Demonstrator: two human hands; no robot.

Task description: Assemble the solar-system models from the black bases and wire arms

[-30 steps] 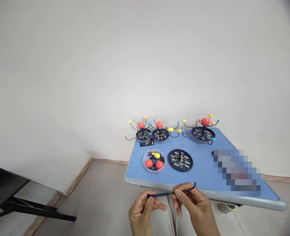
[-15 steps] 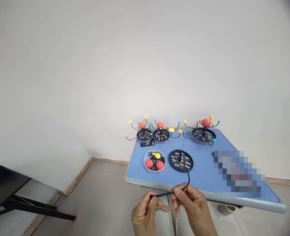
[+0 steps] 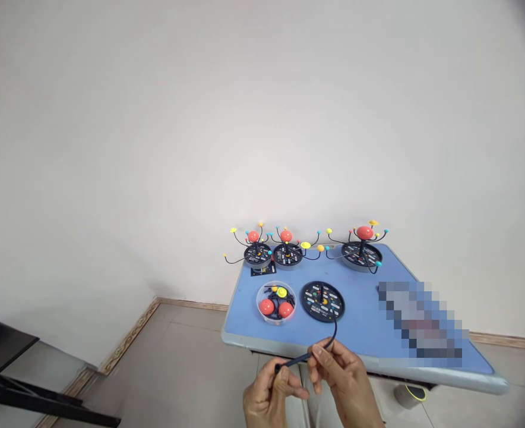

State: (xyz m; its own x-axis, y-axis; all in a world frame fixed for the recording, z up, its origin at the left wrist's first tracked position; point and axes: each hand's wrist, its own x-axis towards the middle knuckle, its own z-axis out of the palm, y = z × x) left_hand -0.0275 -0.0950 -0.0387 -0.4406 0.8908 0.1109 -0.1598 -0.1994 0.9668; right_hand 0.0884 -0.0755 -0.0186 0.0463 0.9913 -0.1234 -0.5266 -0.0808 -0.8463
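Observation:
Both my hands are low in the view, in front of the blue table. My left hand pinches one end of a thin curved black rod. My right hand pinches the same rod near its middle; the free end curls up toward a black round base on the table. A clear round dish left of that base holds two red balls, a yellow disc and black parts.
Three assembled models with red balls and coloured beads on black arms stand along the table's far edge. A blurred patch covers the table's right side. A dark stand is on the floor at left.
The rod has turned in my hands: its curved end, first pointing right, now rises toward the black base. The view has shifted slightly, with my hands lower in the picture.

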